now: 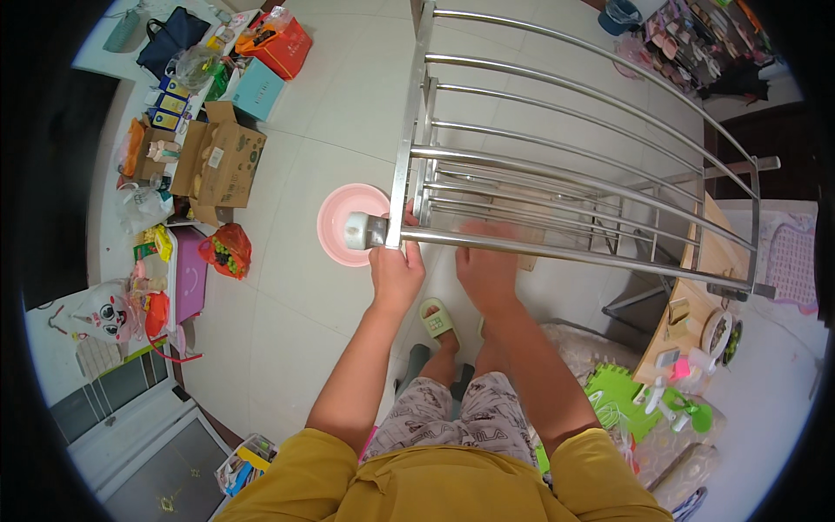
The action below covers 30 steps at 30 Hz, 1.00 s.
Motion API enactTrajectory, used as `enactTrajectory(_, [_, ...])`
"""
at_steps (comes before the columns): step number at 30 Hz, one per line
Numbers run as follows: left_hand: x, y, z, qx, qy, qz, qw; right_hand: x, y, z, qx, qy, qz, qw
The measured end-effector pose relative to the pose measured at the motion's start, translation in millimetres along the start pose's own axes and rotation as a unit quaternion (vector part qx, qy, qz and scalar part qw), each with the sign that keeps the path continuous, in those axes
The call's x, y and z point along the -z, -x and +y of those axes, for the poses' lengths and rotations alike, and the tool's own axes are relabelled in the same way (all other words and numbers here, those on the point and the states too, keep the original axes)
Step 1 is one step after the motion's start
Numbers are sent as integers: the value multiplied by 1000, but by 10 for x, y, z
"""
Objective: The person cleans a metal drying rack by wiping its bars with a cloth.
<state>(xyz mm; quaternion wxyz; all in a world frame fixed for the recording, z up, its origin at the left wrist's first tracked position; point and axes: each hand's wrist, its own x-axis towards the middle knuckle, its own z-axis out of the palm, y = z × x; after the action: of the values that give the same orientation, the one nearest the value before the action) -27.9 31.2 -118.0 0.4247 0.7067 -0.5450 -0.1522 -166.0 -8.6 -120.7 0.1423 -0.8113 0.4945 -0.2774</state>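
Observation:
A metal rack of shiny tubes (554,156) stands on end before me and reaches to the upper right. My left hand (396,267) grips its near left corner, with the fingers partly hidden behind the flat upright. Beside that corner is a round whitish end cap or foot (356,231). My right hand (486,264) is at the lowest long tube, blurred and partly behind it; whether its fingers close on anything cannot be told. Beyond the corner, a pink plastic basin (333,251) rests on the tiled floor, partly covered by the rack.
Along the left stand an open cardboard box (238,163), a teal box (256,90) and a red plastic bag of grapes (225,250). At right are a wooden tabletop (665,326) with bowls and a patterned sofa (574,342). A shoe rack (698,39) stands at the far right.

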Motion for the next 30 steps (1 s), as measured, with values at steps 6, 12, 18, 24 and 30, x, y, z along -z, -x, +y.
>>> enactTrajectory(6, [-21, -21, 69, 41, 65, -11, 997, -337, -144, -235, 65, -64, 11, 996])
enactTrajectory(12, [-112, 90, -4, 49, 36, 0, 998, -203, -60, -80, 41, -19, -39, 998])
enactTrajectory(18, [-125, 77, 89, 75, 44, 19, 996, 134, 4, 311, 15, -41, -102, 994])
enactTrajectory(24, [-184, 116, 46, 114, 166, 27, 979, 448, -161, 451, 1, -101, -260, 960])
enactTrajectory(30, [-179, 84, 25, 175, 248, -10, 953, 260, -352, 411, 60, -119, -297, 945])
